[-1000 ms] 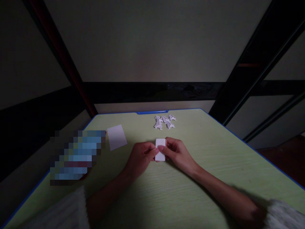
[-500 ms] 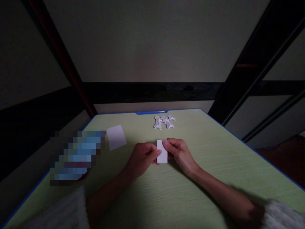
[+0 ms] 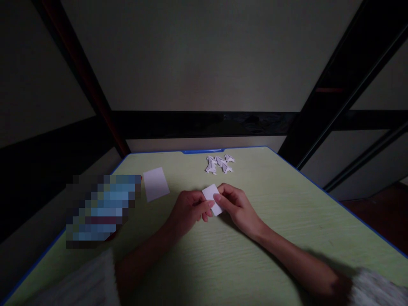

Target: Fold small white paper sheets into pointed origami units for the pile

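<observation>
Left hand and right hand both pinch paper, short of the desk's far edge; likely light, stiffish, easily creased, best gripped by its sides.

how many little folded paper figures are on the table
5 visible, grouped near the far edge of the table: back-left figure, back-middle figure, back-right figure, front-left figure, front-right figure. They crowd together, so another might be hidden.

blurred object: perhaps screen | sleeves: edge-cut | held paper: part-covered
</observation>
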Demonstrator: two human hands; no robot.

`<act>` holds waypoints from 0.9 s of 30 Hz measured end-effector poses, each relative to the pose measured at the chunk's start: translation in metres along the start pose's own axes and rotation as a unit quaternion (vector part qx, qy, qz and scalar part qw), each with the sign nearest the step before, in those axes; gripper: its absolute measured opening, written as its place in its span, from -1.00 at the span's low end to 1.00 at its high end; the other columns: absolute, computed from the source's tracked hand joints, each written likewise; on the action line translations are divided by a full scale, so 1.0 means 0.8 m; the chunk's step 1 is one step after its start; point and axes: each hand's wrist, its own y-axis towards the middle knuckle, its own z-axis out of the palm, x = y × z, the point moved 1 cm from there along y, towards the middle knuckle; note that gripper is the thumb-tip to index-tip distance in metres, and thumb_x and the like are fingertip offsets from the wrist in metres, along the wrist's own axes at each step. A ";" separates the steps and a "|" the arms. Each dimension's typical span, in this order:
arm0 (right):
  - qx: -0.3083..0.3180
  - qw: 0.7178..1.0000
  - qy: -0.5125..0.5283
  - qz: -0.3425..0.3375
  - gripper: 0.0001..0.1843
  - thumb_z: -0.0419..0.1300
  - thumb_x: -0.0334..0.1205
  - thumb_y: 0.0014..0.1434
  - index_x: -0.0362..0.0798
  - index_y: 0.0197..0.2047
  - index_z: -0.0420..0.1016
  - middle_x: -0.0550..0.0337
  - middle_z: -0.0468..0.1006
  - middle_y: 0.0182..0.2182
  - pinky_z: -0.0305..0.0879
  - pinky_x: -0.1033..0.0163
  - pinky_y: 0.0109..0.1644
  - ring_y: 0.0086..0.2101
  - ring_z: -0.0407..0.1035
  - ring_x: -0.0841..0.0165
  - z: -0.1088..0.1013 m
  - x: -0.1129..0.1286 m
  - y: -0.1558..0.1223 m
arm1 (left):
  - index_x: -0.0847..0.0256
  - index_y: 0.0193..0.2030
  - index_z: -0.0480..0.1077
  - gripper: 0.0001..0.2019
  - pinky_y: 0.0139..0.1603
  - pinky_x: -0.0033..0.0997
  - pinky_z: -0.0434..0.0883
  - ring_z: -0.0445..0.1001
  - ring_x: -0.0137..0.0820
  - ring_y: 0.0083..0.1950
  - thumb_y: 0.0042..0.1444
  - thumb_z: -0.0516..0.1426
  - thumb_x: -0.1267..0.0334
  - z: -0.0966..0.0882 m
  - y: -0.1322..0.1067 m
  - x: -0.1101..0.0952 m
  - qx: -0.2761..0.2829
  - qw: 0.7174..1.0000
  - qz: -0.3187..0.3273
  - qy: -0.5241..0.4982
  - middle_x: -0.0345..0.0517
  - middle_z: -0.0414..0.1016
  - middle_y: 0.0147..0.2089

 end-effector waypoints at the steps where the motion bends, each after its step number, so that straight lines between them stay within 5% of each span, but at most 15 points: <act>1: 0.014 1.000 0.002 -0.007 -0.76 0.05 -0.13 0.03 -0.13 -0.53 0.22 0.31 0.22 -0.65 0.06 0.38 -0.52 -0.60 0.12 0.53 0.000 -0.001 0.001 | 0.32 -0.72 0.32 -0.81 -0.68 -0.60 0.10 0.20 -0.61 -0.71 -0.18 0.09 0.31 0.000 0.000 0.000 -0.014 1.000 -0.002 -0.003 -0.26 0.31 -0.75; 8: -0.028 0.991 -0.128 0.008 -0.61 0.00 -0.06 0.05 -0.12 -0.68 0.16 0.34 0.10 -0.71 -0.06 0.38 -0.57 -0.63 -0.01 0.54 -0.001 0.004 0.000 | 0.31 -0.76 0.31 -0.79 -0.68 -0.59 0.11 0.20 -0.61 -0.73 -0.21 0.11 0.29 -0.001 0.003 0.000 -0.027 0.999 -0.003 -0.046 -0.26 0.30 -0.77; 16: -0.064 0.998 0.016 -0.004 -0.64 0.05 -0.11 0.04 -0.11 -0.68 0.17 0.37 0.16 -0.76 -0.07 0.40 -0.62 -0.69 0.02 0.57 -0.002 0.003 0.001 | 0.32 -0.72 0.35 -0.80 -0.66 -0.58 0.13 0.24 -0.59 -0.72 -0.20 0.12 0.27 0.002 0.000 0.000 0.033 0.997 -0.012 -0.064 -0.23 0.34 -0.75; 21: 0.063 0.984 0.163 0.031 -0.65 -0.01 -0.08 0.07 -0.13 -0.62 0.24 0.27 0.33 -0.77 0.07 0.37 -0.62 -0.71 0.18 0.51 0.000 -0.002 0.004 | 0.34 -0.67 0.37 -0.82 -0.57 -0.54 0.23 0.32 -0.53 -0.64 -0.20 0.11 0.26 0.008 -0.003 -0.004 0.076 0.994 -0.025 -0.075 -0.18 0.39 -0.69; 27: 0.088 0.978 0.152 0.110 -0.63 0.12 -0.03 -0.05 -0.19 -0.64 0.31 0.25 0.36 -0.77 -0.03 0.42 -0.66 -0.72 0.19 0.53 -0.001 -0.001 0.000 | 0.30 -0.62 0.31 -0.80 -0.64 -0.56 0.17 0.24 -0.57 -0.69 -0.18 0.10 0.19 0.005 -0.002 0.000 0.079 0.990 -0.053 -0.104 -0.28 0.31 -0.71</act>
